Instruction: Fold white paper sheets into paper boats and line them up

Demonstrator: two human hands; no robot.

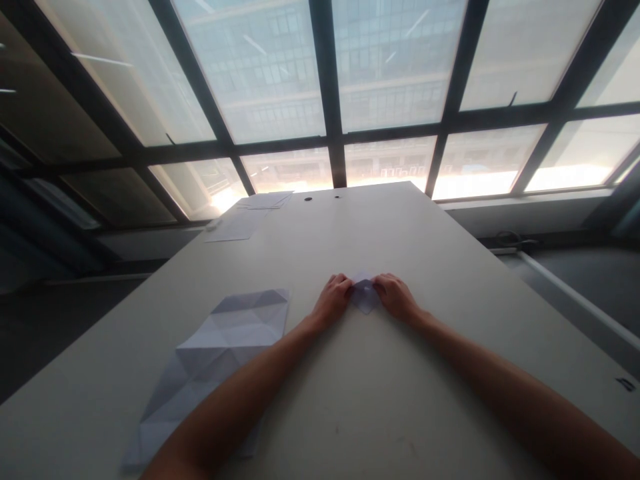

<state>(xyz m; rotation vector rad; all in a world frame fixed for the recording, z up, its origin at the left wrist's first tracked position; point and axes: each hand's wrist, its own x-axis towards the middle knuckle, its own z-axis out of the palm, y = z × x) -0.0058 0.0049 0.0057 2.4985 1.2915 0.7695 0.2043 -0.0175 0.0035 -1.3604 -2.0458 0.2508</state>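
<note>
White table [360,233], hands [333,295] on paper [367,304]

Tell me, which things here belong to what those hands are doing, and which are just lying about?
In use:
Small folded paper
Left hand and right hand, at the paper's two sides
White table, the work surface

Lying about:
Large creased paper, on the left, in neither hand; perhaps connected
Flat white sheets, far left

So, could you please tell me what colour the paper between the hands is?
The paper looks pale, bluish white; the head view shows it.
</note>
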